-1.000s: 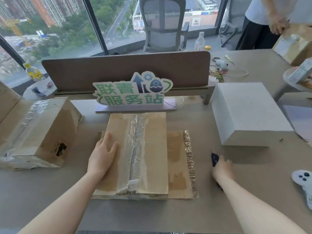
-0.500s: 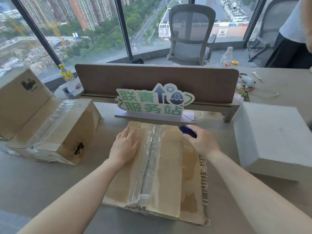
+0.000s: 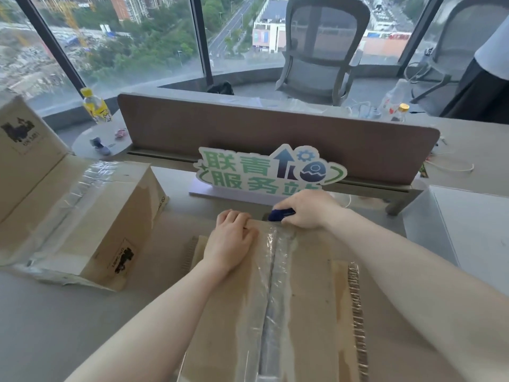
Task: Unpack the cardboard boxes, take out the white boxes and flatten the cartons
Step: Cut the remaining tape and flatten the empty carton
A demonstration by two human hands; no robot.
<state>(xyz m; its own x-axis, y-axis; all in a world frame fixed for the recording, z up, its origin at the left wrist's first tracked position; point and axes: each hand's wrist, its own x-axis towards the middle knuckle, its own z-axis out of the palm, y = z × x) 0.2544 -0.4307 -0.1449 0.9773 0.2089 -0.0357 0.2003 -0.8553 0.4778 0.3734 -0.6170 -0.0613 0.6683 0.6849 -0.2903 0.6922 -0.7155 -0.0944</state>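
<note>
Centre and lower frame, I've got the flattened carton (image 3: 289, 304) lying on the desk (image 3: 68, 312), its clear tape seam (image 3: 275, 285) running away from me, while a taped carton (image 3: 91, 216) waits at left and a white box (image 3: 468, 230) sits out at right. My left hand (image 3: 230, 238) presses flat on the far left corner, fingers curled over the edge, I judge to pin it. My right hand (image 3: 305, 209) wraps a dark blue cutter (image 3: 281, 214) at the seam's far end, apparently ready to slit.
</note>
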